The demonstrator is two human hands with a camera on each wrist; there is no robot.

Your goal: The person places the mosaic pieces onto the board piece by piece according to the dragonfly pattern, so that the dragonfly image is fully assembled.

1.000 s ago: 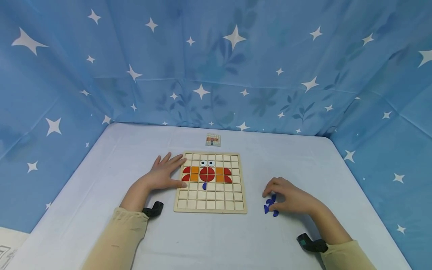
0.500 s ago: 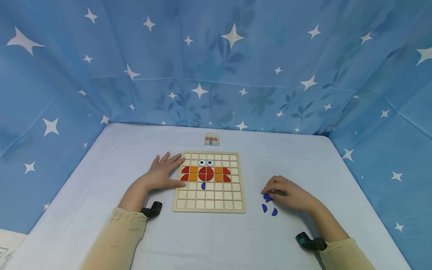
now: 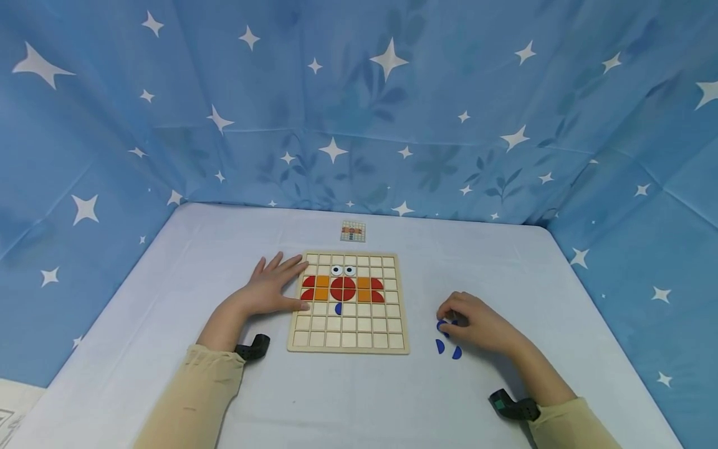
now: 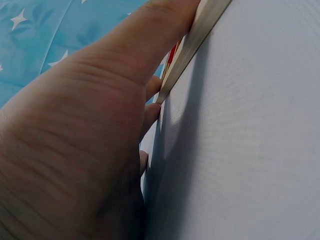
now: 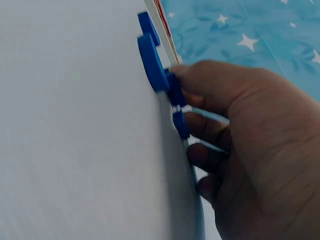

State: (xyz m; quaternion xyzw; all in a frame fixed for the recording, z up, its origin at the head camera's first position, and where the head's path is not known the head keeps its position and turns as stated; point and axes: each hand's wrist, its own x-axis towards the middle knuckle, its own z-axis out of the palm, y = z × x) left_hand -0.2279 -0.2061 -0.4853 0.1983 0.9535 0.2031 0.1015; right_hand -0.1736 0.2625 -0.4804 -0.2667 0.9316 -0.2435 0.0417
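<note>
A wooden grid board (image 3: 349, 343) lies on the table, with red, orange and eye pieces set in its squares and one blue half-circle (image 3: 338, 309) below them. Its left edge is under the spread fingers and thumb of my left hand (image 3: 263, 293). To the right of the board, my right hand (image 3: 479, 323) pinches a blue half-circle piece (image 3: 441, 326) between thumb and forefinger, low over the table. Another blue piece (image 5: 181, 125) is by the fingers in the right wrist view. Two loose half-circles (image 3: 440, 347) lie nearer the front; the hand partly hides the others.
A small picture card (image 3: 353, 231) with a gridded pattern lies behind the board. White cloth covers the table (image 3: 348, 399), and a blue star-patterned curtain (image 3: 359, 125) hangs along its back and sides.
My right hand has drawn slightly back from the blue pieces at front, bringing thumb and forefinger together on one at the far side. The left hand stays on the board.
</note>
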